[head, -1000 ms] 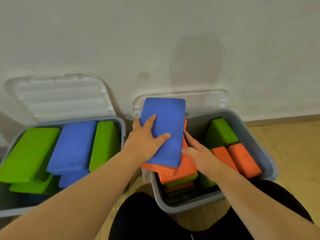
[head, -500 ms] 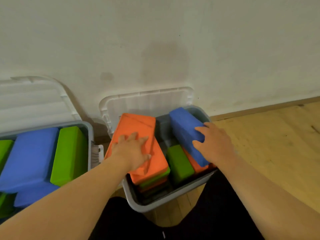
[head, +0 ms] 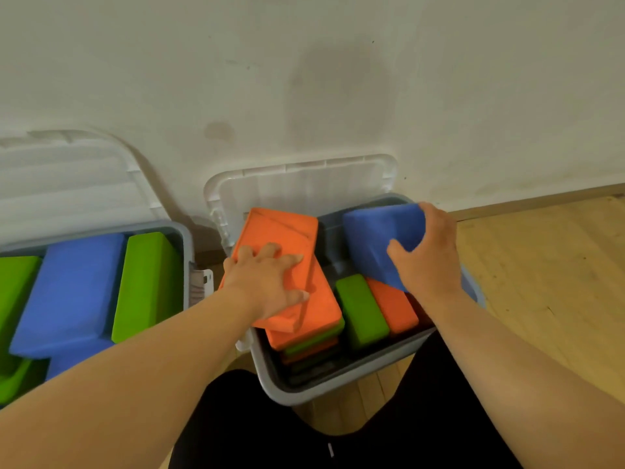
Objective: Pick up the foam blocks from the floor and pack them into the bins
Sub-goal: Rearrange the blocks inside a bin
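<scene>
Down by the knees, the near wall of the right bin sits on the wood floor, and it's already pretty stuffed. On its left side there's a stack of flat blocks in orange and green layers, with a big orange block on top poking out above the rim. The left hand lies flat on it, fingers spread, pressing rather than gripping. Beside the stack a green block and a smaller orange one stand on edge, touching each other. Above those, the right hand has fingers and thumb curled round the end of a blue block, tilted over the bin's far right corner. I'd say it's not seated yet. The left bin next door is loaded with blue and green blocks up to the rim. A white lid leans on the wall behind.

Progress-wise I'd call it nearly done: there are no loose blocks on the bit of floor in view, though the rest of the room is out of shot. What's left looks like wedging the blue one in — tight fit. The blocks are plain matte foam bricks with rounded edges, and the top orange one has a crease across it.
</scene>
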`<state>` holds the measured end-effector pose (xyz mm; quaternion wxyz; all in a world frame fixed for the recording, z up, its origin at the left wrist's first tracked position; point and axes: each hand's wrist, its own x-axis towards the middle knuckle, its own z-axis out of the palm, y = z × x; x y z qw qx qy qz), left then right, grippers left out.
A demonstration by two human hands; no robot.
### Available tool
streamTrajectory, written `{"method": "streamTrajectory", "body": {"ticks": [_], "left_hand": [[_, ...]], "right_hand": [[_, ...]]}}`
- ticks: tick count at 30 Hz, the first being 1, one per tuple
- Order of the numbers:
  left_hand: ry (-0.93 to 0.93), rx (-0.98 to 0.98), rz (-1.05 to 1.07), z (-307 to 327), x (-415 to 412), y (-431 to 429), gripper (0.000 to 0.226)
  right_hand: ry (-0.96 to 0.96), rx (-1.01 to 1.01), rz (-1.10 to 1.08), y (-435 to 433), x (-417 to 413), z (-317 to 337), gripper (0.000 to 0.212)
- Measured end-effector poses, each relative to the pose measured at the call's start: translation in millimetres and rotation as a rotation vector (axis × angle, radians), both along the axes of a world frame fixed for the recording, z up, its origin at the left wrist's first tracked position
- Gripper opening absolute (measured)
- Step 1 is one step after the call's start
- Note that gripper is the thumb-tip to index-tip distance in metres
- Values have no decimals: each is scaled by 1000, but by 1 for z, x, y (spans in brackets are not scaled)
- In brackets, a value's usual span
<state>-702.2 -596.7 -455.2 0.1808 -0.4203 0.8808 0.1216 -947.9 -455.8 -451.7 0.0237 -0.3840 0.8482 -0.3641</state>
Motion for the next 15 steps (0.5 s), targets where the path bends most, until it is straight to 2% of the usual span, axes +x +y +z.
{"method": "streamTrajectory", "body": {"ticks": [1, 3, 7, 12, 15], "left_hand": [[6, -23, -22, 1, -3, -2, 83], [46, -84, -83, 4, -11, -8, 76], [101, -156, -123, -9, -21, -23, 82], [172, -133, -105, -39, -17, -27, 76], [196, -135, -93, -41, -10, -33, 76]], "right_hand": [[9, -27, -3, -8, -4, 2, 68], [63, 78, 50, -22, -10, -3, 57], [112, 456, 229, -34, -14, -28, 71], [247, 591, 293, -64, -29, -44, 72], [209, 747, 360, -96, -48, -70, 72]]}}
